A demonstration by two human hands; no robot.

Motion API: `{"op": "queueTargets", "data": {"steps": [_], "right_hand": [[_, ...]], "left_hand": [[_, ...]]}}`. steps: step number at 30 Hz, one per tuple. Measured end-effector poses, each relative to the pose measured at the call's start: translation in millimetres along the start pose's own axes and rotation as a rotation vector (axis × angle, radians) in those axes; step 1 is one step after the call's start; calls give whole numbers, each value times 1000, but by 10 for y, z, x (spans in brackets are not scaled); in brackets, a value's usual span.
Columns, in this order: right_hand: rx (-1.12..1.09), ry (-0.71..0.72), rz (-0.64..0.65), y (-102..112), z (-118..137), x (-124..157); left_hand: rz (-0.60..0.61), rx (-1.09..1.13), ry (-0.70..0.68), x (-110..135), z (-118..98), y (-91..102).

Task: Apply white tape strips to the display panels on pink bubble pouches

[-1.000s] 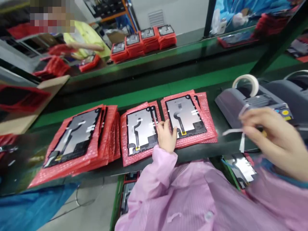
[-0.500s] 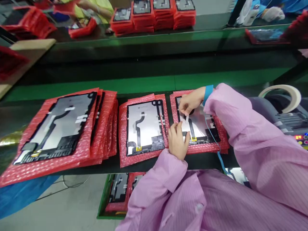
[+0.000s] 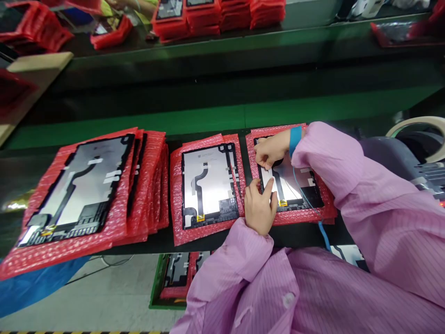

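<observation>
Under both my hands lies a display panel (image 3: 290, 183) with a silvery back, black edges and a black ribbon cable, on red bubble wrap (image 3: 302, 215). My right hand (image 3: 273, 149), with a blue band at the wrist, is closed in a pinch at the panel's upper left. A thin white tape strip (image 3: 267, 174) shows just below its fingertips, partly hard to tell from the bright panel. My left hand (image 3: 259, 206) rests at the panel's lower left edge, fingers apart and touching it. A second panel (image 3: 212, 181) lies to the left on its own wrap.
Farther left, a stack of wrapped panels (image 3: 93, 185) leans across the dark bench. A tape roll (image 3: 417, 123) sits on a grey machine (image 3: 382, 150) at right. Red stacks (image 3: 205, 21) and a co-worker's arm (image 3: 139, 7) are on the far shelf. A green crate (image 3: 156, 283) stands below.
My right hand has moved slightly left and down, and less of the white tape strip shows. The left hand's fingers have spread and shifted a little. The camera view has tilted downward.
</observation>
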State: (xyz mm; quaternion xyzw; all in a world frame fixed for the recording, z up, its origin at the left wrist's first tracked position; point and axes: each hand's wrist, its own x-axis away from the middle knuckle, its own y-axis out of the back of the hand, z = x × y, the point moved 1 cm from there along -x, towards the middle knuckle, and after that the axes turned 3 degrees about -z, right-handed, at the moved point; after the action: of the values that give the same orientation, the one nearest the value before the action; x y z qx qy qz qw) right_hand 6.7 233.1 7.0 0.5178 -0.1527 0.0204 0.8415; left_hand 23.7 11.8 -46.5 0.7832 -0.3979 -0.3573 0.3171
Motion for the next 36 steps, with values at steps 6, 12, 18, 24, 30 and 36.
{"op": "queueTargets", "data": {"steps": [6, 12, 18, 24, 30, 36], "right_hand": [[225, 25, 232, 91, 232, 108], [484, 19, -68, 1, 177, 186], [542, -307, -528, 60, 203, 506], [91, -272, -681, -435, 856, 2125], [-565, -760, -1239, -1431, 837, 4057], [-663, -1449, -1951, -1716, -115, 5011]], "left_hand": [[-11, -19, -30, -8, 3, 7], [-57, -20, -53, -1, 16, -17], [-74, 49, -72, 32, 77, -34], [23, 19, -162, -108, 157, 101], [85, -254, -293, -506, 53, 14], [181, -474, -208, -626, -137, -121]]}}
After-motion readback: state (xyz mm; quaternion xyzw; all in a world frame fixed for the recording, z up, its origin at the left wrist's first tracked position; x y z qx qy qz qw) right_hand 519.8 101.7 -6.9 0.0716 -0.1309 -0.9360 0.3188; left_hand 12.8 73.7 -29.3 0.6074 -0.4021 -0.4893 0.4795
